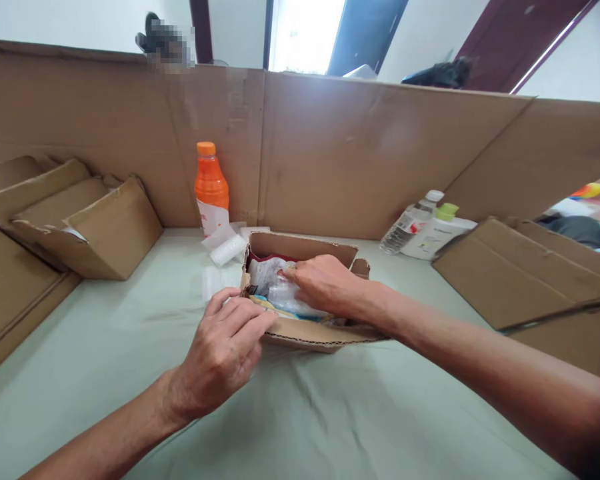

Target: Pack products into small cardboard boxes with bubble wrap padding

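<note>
A small open cardboard box (305, 340) sits on the cloth-covered table in front of me. My left hand (225, 343) grips its left front corner, fingers curled over the edge and flap. Over the box's inside, my right hand (325, 283) is closed, its fingertips down on clear plastic wrapping (290, 293). Greyish-white wrapped stuff (267, 273) lies at the left inside the box, with yellow and blue packaging along the front wall. My right hand and forearm hide the right part of the contents.
Cardboard boxes (105, 227) stand at the left, and another box (525, 273) at the right. An orange bottle (212, 183) stands by the cardboard wall (330, 147), near clear plastic rolls (227, 251). A clear bottle (410, 223) and a white bottle (437, 237) lean at the right.
</note>
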`<state>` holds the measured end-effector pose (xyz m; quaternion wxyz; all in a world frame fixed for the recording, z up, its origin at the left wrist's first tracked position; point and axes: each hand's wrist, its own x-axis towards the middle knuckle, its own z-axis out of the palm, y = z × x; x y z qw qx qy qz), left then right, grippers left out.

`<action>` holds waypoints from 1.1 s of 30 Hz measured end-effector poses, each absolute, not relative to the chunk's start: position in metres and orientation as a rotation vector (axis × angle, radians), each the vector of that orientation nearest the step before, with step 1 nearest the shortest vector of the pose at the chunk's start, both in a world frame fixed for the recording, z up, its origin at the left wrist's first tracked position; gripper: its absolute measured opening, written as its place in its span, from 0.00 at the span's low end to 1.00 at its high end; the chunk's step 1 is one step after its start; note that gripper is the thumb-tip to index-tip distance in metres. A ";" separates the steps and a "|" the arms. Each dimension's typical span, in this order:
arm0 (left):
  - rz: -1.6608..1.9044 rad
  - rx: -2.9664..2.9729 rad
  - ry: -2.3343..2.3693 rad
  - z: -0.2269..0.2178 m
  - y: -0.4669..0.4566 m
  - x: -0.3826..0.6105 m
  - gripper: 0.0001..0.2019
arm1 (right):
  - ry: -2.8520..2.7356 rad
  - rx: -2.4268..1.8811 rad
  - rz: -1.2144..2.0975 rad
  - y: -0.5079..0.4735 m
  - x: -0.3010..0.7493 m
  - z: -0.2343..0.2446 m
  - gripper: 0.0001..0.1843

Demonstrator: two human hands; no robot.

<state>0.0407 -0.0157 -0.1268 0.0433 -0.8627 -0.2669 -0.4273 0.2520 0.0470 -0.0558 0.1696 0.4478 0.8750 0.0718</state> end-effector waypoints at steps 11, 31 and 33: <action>-1.618 -2.323 -1.059 -0.130 -0.018 0.035 0.31 | 2.728 1.704 0.037 0.020 0.311 -0.015 0.16; -2.247 -2.810 -1.823 -0.189 -0.054 0.090 0.27 | 2.481 2.884 -0.901 -0.102 0.387 -0.147 0.24; -2.088 -2.949 -1.692 -0.190 -0.083 0.089 0.30 | 2.383 2.958 -0.864 -0.132 0.403 -0.152 0.25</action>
